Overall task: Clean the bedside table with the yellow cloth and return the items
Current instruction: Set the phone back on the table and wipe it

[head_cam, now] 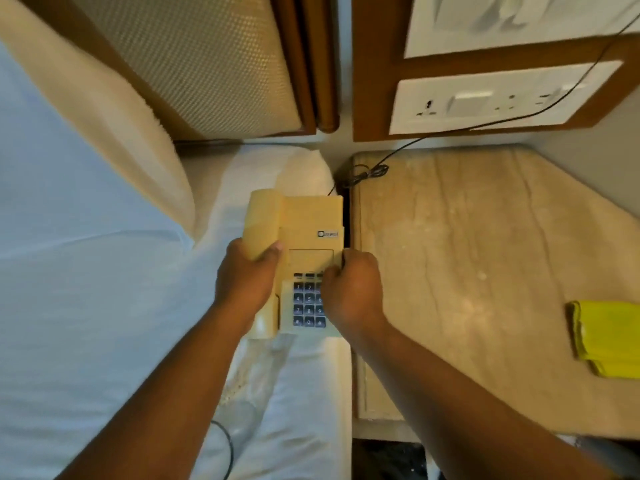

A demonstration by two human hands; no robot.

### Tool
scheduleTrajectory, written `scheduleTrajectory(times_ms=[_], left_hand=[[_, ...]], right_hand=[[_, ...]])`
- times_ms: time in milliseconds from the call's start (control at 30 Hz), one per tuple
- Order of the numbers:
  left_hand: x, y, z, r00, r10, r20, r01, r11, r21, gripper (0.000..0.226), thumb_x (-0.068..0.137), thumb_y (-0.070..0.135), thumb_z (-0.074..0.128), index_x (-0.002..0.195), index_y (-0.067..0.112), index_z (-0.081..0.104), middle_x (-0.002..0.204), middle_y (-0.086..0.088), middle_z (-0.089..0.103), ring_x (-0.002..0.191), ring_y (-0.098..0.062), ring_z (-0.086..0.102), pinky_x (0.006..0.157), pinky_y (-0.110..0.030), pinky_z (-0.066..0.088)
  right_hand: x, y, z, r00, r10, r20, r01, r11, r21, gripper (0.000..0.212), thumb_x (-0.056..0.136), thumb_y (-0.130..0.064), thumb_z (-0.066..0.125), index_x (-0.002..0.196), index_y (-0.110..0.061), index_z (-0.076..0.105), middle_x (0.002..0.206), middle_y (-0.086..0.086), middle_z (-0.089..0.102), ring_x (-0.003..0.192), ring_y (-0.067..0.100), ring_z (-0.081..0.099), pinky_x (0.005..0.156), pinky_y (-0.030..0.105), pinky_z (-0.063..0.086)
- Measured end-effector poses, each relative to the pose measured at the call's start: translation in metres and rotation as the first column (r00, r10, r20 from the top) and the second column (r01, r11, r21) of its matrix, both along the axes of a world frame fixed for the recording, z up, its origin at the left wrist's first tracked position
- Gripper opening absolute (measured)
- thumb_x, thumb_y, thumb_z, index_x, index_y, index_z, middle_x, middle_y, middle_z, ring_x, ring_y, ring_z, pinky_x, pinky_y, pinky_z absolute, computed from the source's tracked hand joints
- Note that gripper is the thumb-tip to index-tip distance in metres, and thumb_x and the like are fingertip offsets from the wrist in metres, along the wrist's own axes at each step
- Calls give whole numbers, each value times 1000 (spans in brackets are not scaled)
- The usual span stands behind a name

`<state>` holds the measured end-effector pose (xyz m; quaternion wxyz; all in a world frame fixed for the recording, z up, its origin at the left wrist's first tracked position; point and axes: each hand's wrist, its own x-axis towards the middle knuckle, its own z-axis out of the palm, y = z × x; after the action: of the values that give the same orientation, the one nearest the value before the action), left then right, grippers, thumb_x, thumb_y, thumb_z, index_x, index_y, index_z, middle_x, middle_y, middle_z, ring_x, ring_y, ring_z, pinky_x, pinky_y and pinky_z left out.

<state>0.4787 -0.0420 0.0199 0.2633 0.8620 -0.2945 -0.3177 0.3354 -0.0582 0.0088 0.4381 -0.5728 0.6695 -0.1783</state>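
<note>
Bedside table point(485, 271), topped in veined beige stone, fills the right half of the view, its long axis running away from the person toward the wall. Far left, a white bed point(86, 289) carries a cream pillow point(104, 126) against a woven headboard point(214, 64). On the bed's right edge, beside the table, lies a yellowed phone point(311, 223), long axis pointing away toward the headboard, keypad nearest the person. The left hand point(242, 275) grips the handset point(261, 220) on the phone's left side, fingers curled round it. The right hand point(353, 289) grips the phone's right edge, thumb over the keypad. A dark cord point(367, 173) loops at the table's far left corner and runs up past a white socket panel point(485, 98) set in brown wood. The yellow cloth point(606, 337) lies folded at the table's right edge, well apart from both hands.
</note>
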Motion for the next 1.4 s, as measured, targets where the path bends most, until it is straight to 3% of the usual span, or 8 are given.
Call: scheduleTrajectory(times_ms=[133, 400, 700, 800, 933, 1067, 1233, 1400], left_hand=[[-82, -37, 1, 994, -106, 34, 105, 994, 25, 61, 87, 56, 57, 130, 14, 46, 119, -9, 61, 103, -32, 60, 88, -46, 52], [-207, -63, -56, 992, -74, -100, 85, 990, 109, 66, 88, 56, 56, 132, 8, 45, 129, -14, 57, 112, -35, 58, 91, -45, 50], [-233, -73, -88, 992, -107, 73, 104, 994, 41, 74, 85, 62, 55, 137, 12, 39, 129, -12, 57, 114, -34, 56, 91, -53, 50], [-235, -72, -90, 985, -124, 117, 121, 992, 33, 74, 86, 63, 53, 136, 10, 39, 128, -14, 57, 113, -36, 57, 91, -54, 51], [-234, -73, -94, 976, -146, 164, 143, 989, 27, 74, 87, 58, 54, 136, 4, 41, 130, -23, 55, 114, -43, 55, 93, -54, 48], [-234, -73, -101, 961, -181, 211, 188, 982, -15, 66, 89, 53, 56, 126, -1, 47, 121, -31, 57, 107, -49, 57, 89, -56, 49], [-236, -70, -102, 935, -186, 301, 218, 973, -75, 65, 90, 54, 53, 126, 0, 44, 117, -31, 58, 101, -51, 59, 81, -58, 52], [-239, -90, -110, 934, -134, 331, 185, 975, -127, 68, 91, 57, 50, 130, 2, 43, 121, -29, 57, 105, -50, 57, 84, -58, 50]], right_hand=[[-76, -22, 3, 987, -122, -100, 113, 990, -84, 18, 93, -15, 45, 80, -7, 54, 95, 17, 59, 78, 27, 54, 64, 27, 34], [-190, -52, -38, 965, -168, -200, 162, 986, -46, 20, 96, -17, 45, 87, -6, 59, 100, 14, 60, 81, 26, 61, 77, 43, 56], [-217, -72, -87, 985, -128, -112, 123, 991, -51, 18, 96, -14, 44, 89, -5, 58, 99, 18, 60, 83, 28, 60, 76, 38, 53], [-229, -66, -86, 971, -108, -212, 80, 987, -137, 21, 96, -24, 50, 109, -10, 60, 109, 12, 56, 99, 27, 55, 81, 31, 43], [-282, -46, -83, 772, -325, -547, 206, 941, -269, 67, 90, -43, 58, 141, -2, 43, 146, 25, 39, 134, 44, 34, 109, 52, 31], [-350, -25, -88, 581, -438, -687, 516, 850, -106, 96, 90, -64, 42, 151, 4, 15, 158, 31, 3, 147, 45, 4, 116, 59, 11], [-379, -25, -110, 564, -511, -649, 703, 710, 51, 96, 92, -68, 27, 153, 2, 0, 160, 25, -9, 149, 37, -10, 119, 55, -1], [-370, -19, -134, 545, -515, -662, 597, 793, -126, 76, 100, -49, 30, 152, 3, 13, 161, 24, 2, 150, 36, -3, 119, 55, -1]])
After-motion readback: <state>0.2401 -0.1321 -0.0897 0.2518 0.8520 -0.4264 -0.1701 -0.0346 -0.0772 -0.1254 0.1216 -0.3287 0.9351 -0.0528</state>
